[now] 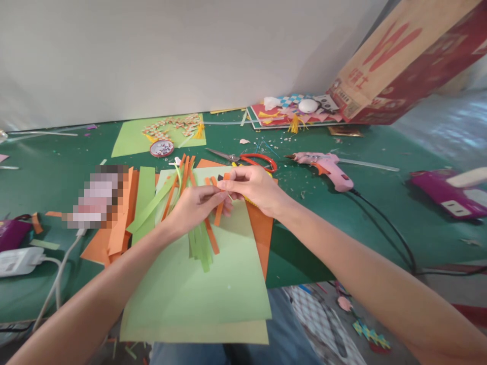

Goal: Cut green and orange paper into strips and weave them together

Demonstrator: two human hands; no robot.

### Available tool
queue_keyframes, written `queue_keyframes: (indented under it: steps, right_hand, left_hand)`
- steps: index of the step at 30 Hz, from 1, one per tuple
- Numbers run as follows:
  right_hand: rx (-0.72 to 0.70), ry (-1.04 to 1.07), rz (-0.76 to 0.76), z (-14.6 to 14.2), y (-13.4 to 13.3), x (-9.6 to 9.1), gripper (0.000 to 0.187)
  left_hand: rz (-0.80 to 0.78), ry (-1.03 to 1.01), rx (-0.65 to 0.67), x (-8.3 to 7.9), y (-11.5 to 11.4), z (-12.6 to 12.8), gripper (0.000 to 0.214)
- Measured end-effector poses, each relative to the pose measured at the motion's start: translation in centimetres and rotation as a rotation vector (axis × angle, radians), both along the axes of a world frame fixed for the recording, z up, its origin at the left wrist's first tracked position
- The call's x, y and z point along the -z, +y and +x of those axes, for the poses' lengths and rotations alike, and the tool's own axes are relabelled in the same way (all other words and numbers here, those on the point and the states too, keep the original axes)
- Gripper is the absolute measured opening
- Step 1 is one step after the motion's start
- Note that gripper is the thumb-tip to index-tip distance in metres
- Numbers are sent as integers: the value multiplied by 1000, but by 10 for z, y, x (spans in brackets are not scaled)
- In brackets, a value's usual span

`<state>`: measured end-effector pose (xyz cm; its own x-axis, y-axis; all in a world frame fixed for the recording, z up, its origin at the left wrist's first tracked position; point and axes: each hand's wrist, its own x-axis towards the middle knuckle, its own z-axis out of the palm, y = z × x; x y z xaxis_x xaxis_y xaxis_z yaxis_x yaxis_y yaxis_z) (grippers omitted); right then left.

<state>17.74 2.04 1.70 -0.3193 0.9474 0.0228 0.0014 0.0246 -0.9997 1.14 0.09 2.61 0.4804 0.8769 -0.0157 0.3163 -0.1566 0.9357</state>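
My left hand point(196, 207) and my right hand point(255, 186) meet over a light green paper sheet point(213, 289) at the table's front edge. Both are closed in a pinch on a short orange paper strip point(218, 213), the fingertips touching at its upper end. More green strips point(200, 246) and orange strips point(178, 185) lie fanned out under and around my left hand. An orange sheet point(262, 230) sticks out beneath my right wrist.
Red-handled scissors point(251, 159) lie just beyond my hands. A pink glue gun point(327, 167) with a black cord rests to the right. A small round tin point(162, 148), a cardboard box point(399, 61), a purple box point(445, 195) and a white charger point(19, 259) stand around.
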Motion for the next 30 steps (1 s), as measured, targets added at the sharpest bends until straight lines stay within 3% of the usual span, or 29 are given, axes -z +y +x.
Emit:
queue_keyframes:
  steps: [17, 30]
  right_hand:
    - [43, 9, -12, 3, 2, -2, 27]
    - [9, 63, 9, 2, 0, -4, 43]
  left_hand:
    - [22, 37, 44, -2, -1, -1, 30]
    - [-21, 36, 58, -2, -1, -2, 29]
